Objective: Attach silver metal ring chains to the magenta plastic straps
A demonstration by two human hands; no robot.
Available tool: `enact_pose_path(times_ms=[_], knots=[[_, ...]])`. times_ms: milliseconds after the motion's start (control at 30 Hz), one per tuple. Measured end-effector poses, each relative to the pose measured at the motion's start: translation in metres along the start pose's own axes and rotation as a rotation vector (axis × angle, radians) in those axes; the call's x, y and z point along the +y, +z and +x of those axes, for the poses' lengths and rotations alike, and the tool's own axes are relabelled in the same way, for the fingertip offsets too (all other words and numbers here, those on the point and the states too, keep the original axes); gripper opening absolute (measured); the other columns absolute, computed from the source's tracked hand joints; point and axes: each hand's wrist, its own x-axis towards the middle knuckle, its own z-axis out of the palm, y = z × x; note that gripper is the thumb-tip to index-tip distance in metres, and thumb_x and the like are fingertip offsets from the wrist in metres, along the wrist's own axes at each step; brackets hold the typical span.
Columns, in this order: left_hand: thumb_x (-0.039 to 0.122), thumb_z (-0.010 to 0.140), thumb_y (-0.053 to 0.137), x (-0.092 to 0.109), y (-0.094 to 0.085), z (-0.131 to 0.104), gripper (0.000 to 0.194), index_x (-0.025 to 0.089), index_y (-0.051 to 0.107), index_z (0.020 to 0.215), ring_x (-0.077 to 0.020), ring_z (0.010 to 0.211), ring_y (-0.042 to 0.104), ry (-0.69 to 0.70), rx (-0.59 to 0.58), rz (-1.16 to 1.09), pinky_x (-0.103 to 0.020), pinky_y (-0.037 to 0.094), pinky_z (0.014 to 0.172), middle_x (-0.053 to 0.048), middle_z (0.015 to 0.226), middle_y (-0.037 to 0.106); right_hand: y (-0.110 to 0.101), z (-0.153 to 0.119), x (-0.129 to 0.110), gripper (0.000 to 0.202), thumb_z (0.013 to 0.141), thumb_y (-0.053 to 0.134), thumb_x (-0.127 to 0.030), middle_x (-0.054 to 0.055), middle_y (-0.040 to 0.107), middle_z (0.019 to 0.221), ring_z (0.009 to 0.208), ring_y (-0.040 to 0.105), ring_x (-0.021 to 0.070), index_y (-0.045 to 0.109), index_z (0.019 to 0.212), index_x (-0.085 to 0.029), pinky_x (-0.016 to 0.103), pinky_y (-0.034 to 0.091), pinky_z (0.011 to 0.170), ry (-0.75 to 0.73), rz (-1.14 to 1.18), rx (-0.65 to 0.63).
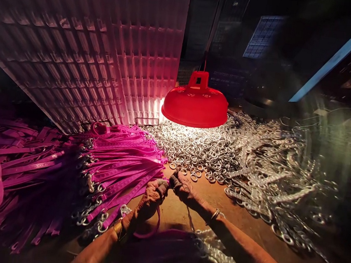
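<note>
My left hand point(154, 193) and my right hand point(185, 188) meet above the wooden table, fingertips almost touching and wrapped in dark coverings. In my left hand is a purple strap point(155, 224), which curves down below the fingers. My right hand is closed in a pinch; whatever is between its fingers is hidden. Below it, a thin pale strand point(190, 220) runs down toward silvery braided chains point(222, 252) near my body. Just left of my hands lies a fanned bundle of purple straps point(123, 155), with metal rings and snap hooks point(101, 219) at their near ends.
A red lamp shade point(195, 104) hangs low over a heap of metal rings point(193, 143). More chains with rings point(276, 182) spread rightward. At the far left sits a loose pile of purple straps point(13, 165). A ribbed translucent panel point(108, 50) leans behind. The table point(170, 211) shows between.
</note>
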Motion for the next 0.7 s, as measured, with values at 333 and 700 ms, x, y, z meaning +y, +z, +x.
enact_pose_path(times_ms=[333, 700], knots=[[0.054, 0.067, 0.060, 0.009, 0.002, 0.007, 0.039, 0.016, 0.053, 0.063, -0.0039, 0.035, 0.027, -0.063, -0.002, 0.067, -0.022, 0.015, 0.037, 0.007, 0.044, 0.039, -0.014, 0.006, -0.041, 0.026, 0.089, 0.042, -0.040, -0.002, 0.047, 0.065, 0.059, 0.039, 0.0102, 0.047, 0.075, -0.019, 0.024, 0.037, 0.055, -0.255, -0.107, -0.108], [0.047, 0.077, 0.059, 0.035, -0.008, -0.065, 0.039, 0.014, 0.055, 0.057, -0.0057, 0.045, 0.026, -0.196, -0.481, 0.341, -0.025, 0.016, 0.044, 0.006, 0.047, 0.034, -0.004, -0.130, -0.058, 0.044, 0.088, 0.046, -0.021, 0.007, 0.064, 0.080, 0.058, 0.048, 0.0133, 0.036, 0.130, -0.014, 0.026, 0.033, 0.052, -0.223, -0.381, -0.290]])
